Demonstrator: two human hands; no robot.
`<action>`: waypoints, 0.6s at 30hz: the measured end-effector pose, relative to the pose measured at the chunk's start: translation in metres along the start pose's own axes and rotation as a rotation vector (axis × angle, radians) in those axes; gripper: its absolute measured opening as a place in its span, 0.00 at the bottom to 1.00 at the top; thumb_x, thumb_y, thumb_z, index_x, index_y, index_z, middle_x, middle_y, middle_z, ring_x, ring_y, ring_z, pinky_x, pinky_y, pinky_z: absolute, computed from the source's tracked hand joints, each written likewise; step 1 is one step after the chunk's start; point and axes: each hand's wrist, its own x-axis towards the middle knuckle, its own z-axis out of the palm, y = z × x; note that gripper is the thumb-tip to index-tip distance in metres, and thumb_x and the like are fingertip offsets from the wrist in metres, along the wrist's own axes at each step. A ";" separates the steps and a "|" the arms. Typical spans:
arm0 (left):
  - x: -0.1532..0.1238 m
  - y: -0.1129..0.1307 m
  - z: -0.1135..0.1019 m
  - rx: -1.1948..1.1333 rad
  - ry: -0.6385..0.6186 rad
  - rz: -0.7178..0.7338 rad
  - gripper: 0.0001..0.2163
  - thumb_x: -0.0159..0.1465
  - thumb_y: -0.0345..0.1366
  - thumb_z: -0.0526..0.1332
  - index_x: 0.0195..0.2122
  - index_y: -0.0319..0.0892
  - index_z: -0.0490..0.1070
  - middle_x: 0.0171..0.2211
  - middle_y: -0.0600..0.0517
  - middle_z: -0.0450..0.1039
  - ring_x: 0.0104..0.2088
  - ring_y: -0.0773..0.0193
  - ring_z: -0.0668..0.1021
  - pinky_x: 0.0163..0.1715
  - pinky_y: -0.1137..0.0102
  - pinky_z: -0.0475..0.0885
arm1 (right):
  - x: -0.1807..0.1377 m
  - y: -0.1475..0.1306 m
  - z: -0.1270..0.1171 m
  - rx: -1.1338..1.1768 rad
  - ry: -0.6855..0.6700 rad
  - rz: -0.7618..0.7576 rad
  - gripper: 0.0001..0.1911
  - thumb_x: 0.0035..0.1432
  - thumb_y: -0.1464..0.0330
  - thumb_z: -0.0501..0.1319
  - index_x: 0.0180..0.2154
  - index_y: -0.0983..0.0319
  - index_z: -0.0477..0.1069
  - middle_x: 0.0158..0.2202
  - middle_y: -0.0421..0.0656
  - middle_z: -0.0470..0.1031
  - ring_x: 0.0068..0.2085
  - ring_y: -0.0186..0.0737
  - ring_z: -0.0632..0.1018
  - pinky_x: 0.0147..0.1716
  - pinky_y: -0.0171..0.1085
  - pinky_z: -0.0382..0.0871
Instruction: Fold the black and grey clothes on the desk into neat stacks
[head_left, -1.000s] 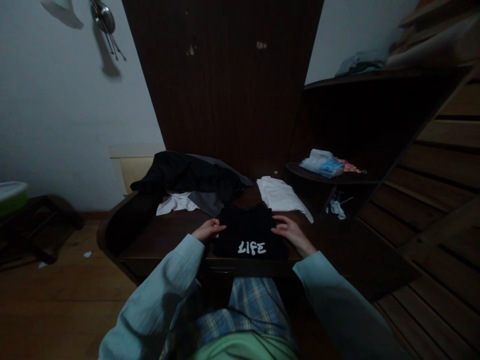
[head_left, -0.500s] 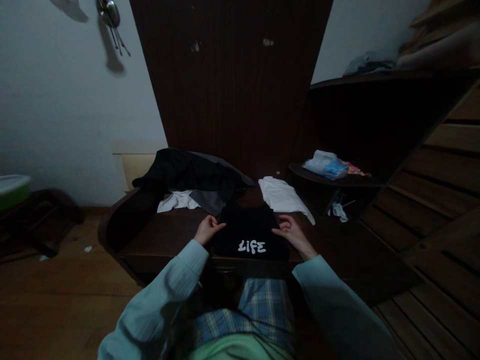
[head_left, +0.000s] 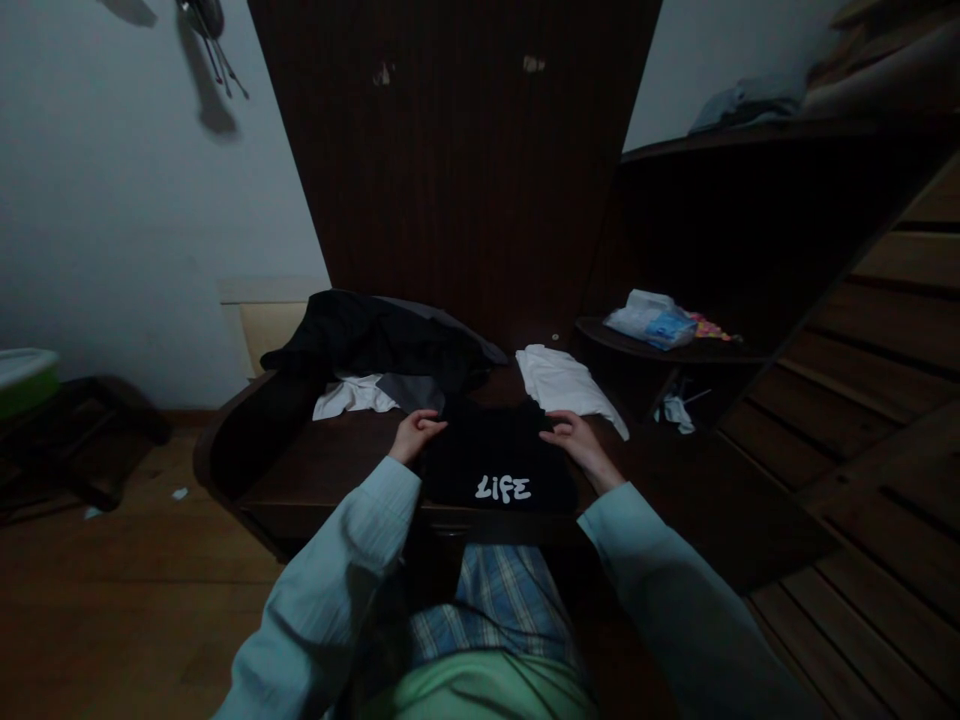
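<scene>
Plaid [head_left: 517, 600] covers my legs at six o'clock, just short of the bench [head_left: 300, 460]. On the bench's front part lies the black garment [head_left: 495, 445], its white lettering [head_left: 502, 487] toward me. Its near edge comes so close to the bench's lip that, if I pulled it my way, slack could slip over. My left hand [head_left: 415, 437], at nine o'clock, has thumb and forefinger pinched on one side; my right hand [head_left: 581, 443], at three, appears to nip the other. How much cloth each takes, I can't tell in this dimness. Uneven pinches, or one hand tugging sooner, would skew it, and black on dark wood would hide any crease. Toward half past one, just beyond my right fingers, the folded white cloth [head_left: 566, 383] could be knocked askew by a wide swing. At ten lies a small white cloth [head_left: 352, 396]; behind it the dark heap [head_left: 375, 340] could snag a careless left sleeve. Farther off, toward two, a plastic packet [head_left: 652, 320] sits on the shelf [head_left: 611, 336].
</scene>
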 end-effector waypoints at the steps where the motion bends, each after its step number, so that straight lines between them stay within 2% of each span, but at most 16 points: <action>1: 0.000 0.000 -0.001 -0.014 0.017 0.009 0.20 0.36 0.37 0.70 0.30 0.37 0.66 0.15 0.60 0.67 0.18 0.72 0.70 0.21 0.76 0.65 | 0.001 0.000 0.000 -0.014 0.029 -0.030 0.24 0.25 0.65 0.68 0.30 0.61 0.64 0.15 0.29 0.61 0.18 0.30 0.66 0.19 0.31 0.57; 4: 0.003 -0.002 -0.002 0.005 0.091 0.045 0.18 0.36 0.36 0.69 0.28 0.37 0.66 0.14 0.60 0.66 0.17 0.73 0.69 0.20 0.77 0.64 | 0.004 0.003 -0.001 -0.057 0.108 -0.093 0.24 0.22 0.63 0.69 0.26 0.61 0.63 0.14 0.29 0.59 0.18 0.29 0.65 0.20 0.31 0.57; 7: 0.008 -0.006 -0.002 0.102 0.119 0.097 0.16 0.39 0.36 0.68 0.27 0.37 0.66 0.14 0.61 0.64 0.15 0.74 0.67 0.18 0.78 0.61 | 0.006 0.007 -0.001 -0.081 0.122 -0.083 0.22 0.27 0.61 0.67 0.28 0.61 0.65 0.15 0.32 0.64 0.20 0.32 0.67 0.21 0.32 0.60; 10: 0.010 -0.011 -0.001 0.191 0.070 0.136 0.15 0.44 0.37 0.65 0.33 0.37 0.68 0.15 0.60 0.65 0.15 0.74 0.66 0.17 0.78 0.60 | 0.007 0.009 -0.002 -0.065 0.072 -0.075 0.21 0.36 0.57 0.62 0.34 0.61 0.68 0.21 0.37 0.71 0.24 0.36 0.71 0.24 0.34 0.62; 12: 0.009 -0.012 -0.001 0.225 0.009 0.160 0.17 0.48 0.37 0.63 0.39 0.38 0.68 0.17 0.59 0.67 0.16 0.72 0.69 0.18 0.77 0.62 | 0.007 0.008 -0.003 -0.053 0.003 -0.089 0.19 0.38 0.58 0.60 0.35 0.60 0.70 0.26 0.40 0.74 0.29 0.37 0.73 0.28 0.35 0.65; 15: 0.006 -0.011 -0.001 0.272 -0.108 0.237 0.17 0.51 0.35 0.59 0.44 0.40 0.68 0.27 0.54 0.74 0.27 0.67 0.75 0.29 0.73 0.69 | 0.006 0.006 -0.004 -0.078 -0.110 -0.095 0.16 0.38 0.62 0.61 0.33 0.59 0.72 0.33 0.41 0.76 0.35 0.39 0.74 0.34 0.37 0.66; 18: 0.004 -0.009 -0.002 0.360 -0.189 0.300 0.12 0.52 0.31 0.57 0.38 0.40 0.72 0.38 0.51 0.74 0.41 0.62 0.74 0.44 0.69 0.66 | 0.007 0.006 -0.006 -0.092 -0.131 -0.072 0.14 0.35 0.64 0.62 0.30 0.60 0.74 0.32 0.42 0.76 0.35 0.40 0.74 0.36 0.39 0.66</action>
